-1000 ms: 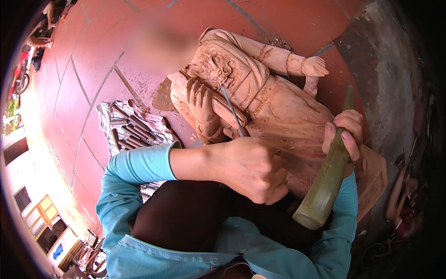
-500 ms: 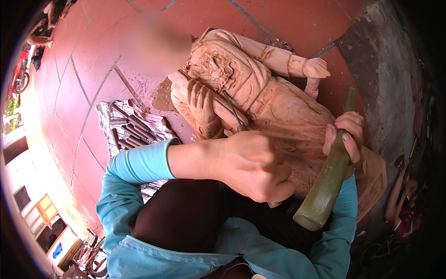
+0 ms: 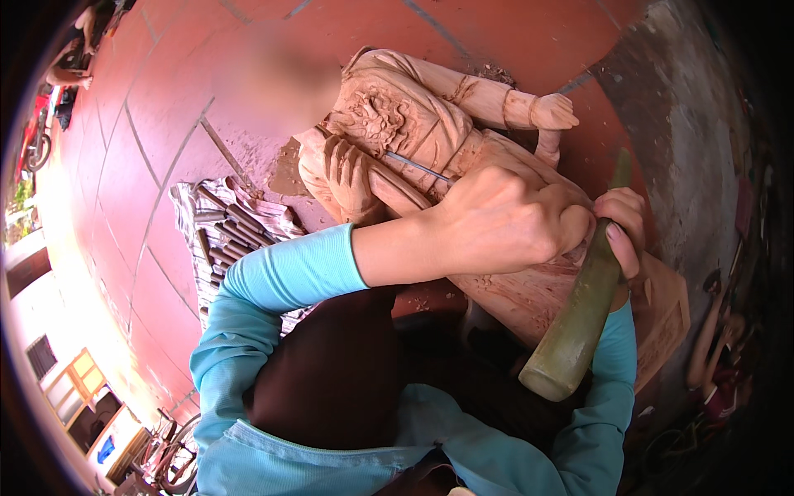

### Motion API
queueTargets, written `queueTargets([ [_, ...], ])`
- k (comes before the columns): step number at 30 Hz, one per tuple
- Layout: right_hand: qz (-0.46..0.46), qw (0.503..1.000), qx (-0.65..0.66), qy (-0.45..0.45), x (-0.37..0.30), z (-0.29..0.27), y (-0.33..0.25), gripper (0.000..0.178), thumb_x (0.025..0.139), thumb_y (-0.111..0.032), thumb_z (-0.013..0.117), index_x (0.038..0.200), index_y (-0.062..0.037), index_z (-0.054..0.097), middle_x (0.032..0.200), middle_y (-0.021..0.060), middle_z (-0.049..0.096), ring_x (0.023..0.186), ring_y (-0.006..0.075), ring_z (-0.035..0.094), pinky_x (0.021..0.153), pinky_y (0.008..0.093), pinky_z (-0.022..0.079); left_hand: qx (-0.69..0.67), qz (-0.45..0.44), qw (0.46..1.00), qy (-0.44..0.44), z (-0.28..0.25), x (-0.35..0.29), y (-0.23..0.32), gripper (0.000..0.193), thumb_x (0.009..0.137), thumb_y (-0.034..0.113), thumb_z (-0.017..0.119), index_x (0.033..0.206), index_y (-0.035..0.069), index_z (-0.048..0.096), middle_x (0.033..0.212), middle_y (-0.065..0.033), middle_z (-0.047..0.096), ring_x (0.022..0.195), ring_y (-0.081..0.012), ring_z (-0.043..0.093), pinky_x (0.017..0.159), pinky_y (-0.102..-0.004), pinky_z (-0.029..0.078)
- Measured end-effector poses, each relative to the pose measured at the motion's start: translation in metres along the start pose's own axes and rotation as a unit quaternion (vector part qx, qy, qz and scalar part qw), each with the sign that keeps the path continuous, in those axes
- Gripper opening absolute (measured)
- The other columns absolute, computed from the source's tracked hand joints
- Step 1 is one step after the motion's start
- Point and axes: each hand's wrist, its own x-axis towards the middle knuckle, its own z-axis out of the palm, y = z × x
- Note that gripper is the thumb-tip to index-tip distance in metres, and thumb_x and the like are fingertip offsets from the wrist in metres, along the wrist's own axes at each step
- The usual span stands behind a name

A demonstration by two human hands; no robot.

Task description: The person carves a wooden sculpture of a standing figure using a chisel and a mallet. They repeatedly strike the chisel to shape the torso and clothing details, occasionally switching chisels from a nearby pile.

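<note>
A carved wooden statue of a robed figure lies on its back before me, with a raised relief on its chest. My left hand is closed in a fist round a chisel; its handle is hidden in the fist. The thin metal blade lies low across the robe, its tip beside the lower edge of the chest relief. On the right, my right hand wraps round the narrow part of a green, horn-shaped mallet. The mallet's thick end points down toward me, apart from the chisel.
Left of the statue, several dark-handled chisels lie on a striped cloth. Wood chips are scattered over the red tiled floor. Grey concrete lies to the right. Part of another person shows at the right rim, and a bicycle at lower left.
My left hand has moved up and to the right, tilting the chisel to a flatter angle across the robe. The mallet and my right hand have barely shifted.
</note>
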Motion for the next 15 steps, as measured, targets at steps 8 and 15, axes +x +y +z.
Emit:
queueTargets([
  [8,0.011,0.999,-0.009,0.033,0.007,0.009,-0.009,0.054,0.072,0.008,0.073,0.112,-0.0166,0.048,0.095,0.0073,0.054,0.075,0.024,0.057,0.064,0.0377,0.05,-0.028,0.047,0.998,-0.045,-0.004,-0.015,0.017,0.014,0.066,0.018,0.06,0.068,0.01,0.049,0.061,0.0013,0.044,0.052,-0.0097,0.052,0.035,-0.025,0.039],
  [15,0.018,1.0,0.003,0.003,0.007,0.003,-0.008,0.059,0.07,0.01,0.072,0.115,-0.0171,0.046,0.096,0.008,0.054,0.076,0.0253,0.057,0.066,0.0405,0.05,-0.079,0.04,0.996,-0.017,-0.013,-0.013,0.012,0.015,0.064,0.016,0.062,0.067,0.01,0.048,0.059,0.0011,0.042,0.05,-0.0104,0.051,0.033,-0.0262,0.036],
])
